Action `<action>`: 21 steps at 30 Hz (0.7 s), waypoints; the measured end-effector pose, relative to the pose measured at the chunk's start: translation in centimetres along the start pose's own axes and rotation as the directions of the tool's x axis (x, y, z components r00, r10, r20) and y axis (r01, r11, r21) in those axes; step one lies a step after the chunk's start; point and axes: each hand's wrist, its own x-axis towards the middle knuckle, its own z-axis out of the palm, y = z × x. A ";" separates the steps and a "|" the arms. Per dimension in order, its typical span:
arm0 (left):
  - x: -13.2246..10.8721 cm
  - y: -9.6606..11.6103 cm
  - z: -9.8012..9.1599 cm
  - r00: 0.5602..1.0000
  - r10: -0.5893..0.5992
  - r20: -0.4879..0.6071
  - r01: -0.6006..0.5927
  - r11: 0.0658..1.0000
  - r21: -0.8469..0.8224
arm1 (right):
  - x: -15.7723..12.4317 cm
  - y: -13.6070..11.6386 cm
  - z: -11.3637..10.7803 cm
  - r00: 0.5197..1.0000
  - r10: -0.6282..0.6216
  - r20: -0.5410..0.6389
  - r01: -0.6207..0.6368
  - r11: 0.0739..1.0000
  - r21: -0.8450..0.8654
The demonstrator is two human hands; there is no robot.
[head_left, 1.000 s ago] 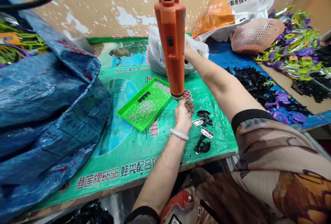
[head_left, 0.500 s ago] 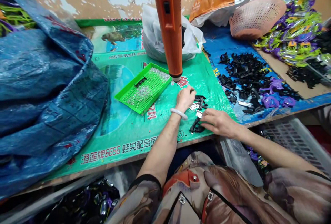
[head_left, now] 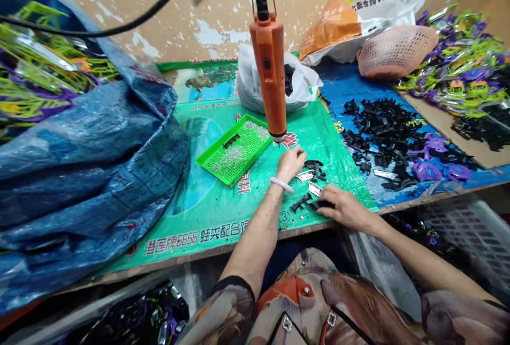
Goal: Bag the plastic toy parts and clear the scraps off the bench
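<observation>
My left hand [head_left: 292, 162], a pale bangle at its wrist, is on the green sheet with its fingers curled together; whatever they may hold is hidden. Close to its fingertips lie black plastic parts [head_left: 317, 169] and a shiny silver-faced piece [head_left: 305, 175]. My right hand [head_left: 343, 208] pinches a dark plastic part [head_left: 319, 204] near the table's front edge. Another silver-faced piece [head_left: 314, 189] is just above those fingers, and a black part [head_left: 299, 204] lies to their left. Above my left hand hangs an orange electric screwdriver [head_left: 271, 79], its bit pointing down.
A green perforated tray [head_left: 217, 176] holds many small screws and one black part. Behind it stands a white plastic bag [head_left: 249, 87]. Black and purple parts [head_left: 388, 122] cover the blue sheet at right, near a pink basket [head_left: 398, 50]. A blue tarp sack [head_left: 99, 175] bulges at left.
The view has tilted up, showing the screwdriver's cord. My right fingers have closed on a dark part at the front edge. My left hand stays curled beside the black parts.
</observation>
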 end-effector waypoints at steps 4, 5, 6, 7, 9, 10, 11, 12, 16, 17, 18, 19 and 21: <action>-0.1 -0.3 0.1 1.000 -0.001 -0.019 0.001 1.000 -0.017 | 0.8 0.1 -2.8 0.954 0.283 -0.099 -0.236 0.912 0.336; -0.1 -0.4 0.2 1.000 -0.014 -0.019 0.014 1.000 -0.013 | 1.5 0.2 -3.8 0.936 0.323 -0.142 -0.247 0.887 0.389; -0.1 -0.4 0.2 0.999 -0.027 -0.019 0.027 1.000 -0.009 | 2.5 0.3 -5.0 0.919 0.341 -0.196 -0.235 0.876 0.421; -0.1 -0.5 0.2 0.999 -0.037 -0.020 0.037 0.999 -0.007 | 3.7 0.6 -6.4 0.903 0.343 -0.257 -0.211 0.877 0.432; -0.1 -0.5 0.3 0.999 -0.046 -0.028 0.046 0.999 -0.010 | 7.2 1.2 -9.3 0.869 0.316 -0.381 -0.158 0.907 0.390; -0.1 -0.5 0.3 0.998 -0.049 -0.034 0.049 0.999 -0.015 | 9.4 1.5 -10.7 0.852 0.282 -0.441 -0.132 0.931 0.340; -0.1 -0.5 0.3 0.998 -0.051 -0.039 0.050 0.998 -0.022 | 11.9 1.8 -12.1 0.836 0.236 -0.495 -0.111 0.957 0.270; -0.1 -0.4 0.3 0.998 -0.054 -0.043 0.053 0.998 -0.029 | 14.6 1.9 -13.2 0.822 0.183 -0.539 -0.100 0.978 0.181; -0.2 -0.2 0.1 0.997 -0.070 -0.028 0.070 0.997 -0.024 | 26.1 1.0 -15.0 0.834 0.002 -0.551 -0.147 0.965 -0.218; -0.2 -0.2 0.1 0.997 -0.079 -0.021 0.078 0.997 -0.012 | 28.8 0.5 -14.7 0.851 -0.017 -0.525 -0.171 0.936 -0.308; -0.3 -0.1 0.0 0.996 -0.087 -0.014 0.087 0.996 0.003 | 31.1 0.0 -14.1 0.869 -0.024 -0.494 -0.193 0.903 -0.383; -0.3 -0.1 0.0 0.996 -0.093 -0.010 0.093 0.995 0.018 | 33.3 -0.5 -13.4 0.891 -0.027 -0.453 -0.199 0.874 -0.443; -0.4 0.0 0.0 0.995 -0.100 -0.004 0.100 0.994 0.045 | 36.5 -1.1 -11.5 0.937 -0.081 -0.339 -0.113 0.850 -0.514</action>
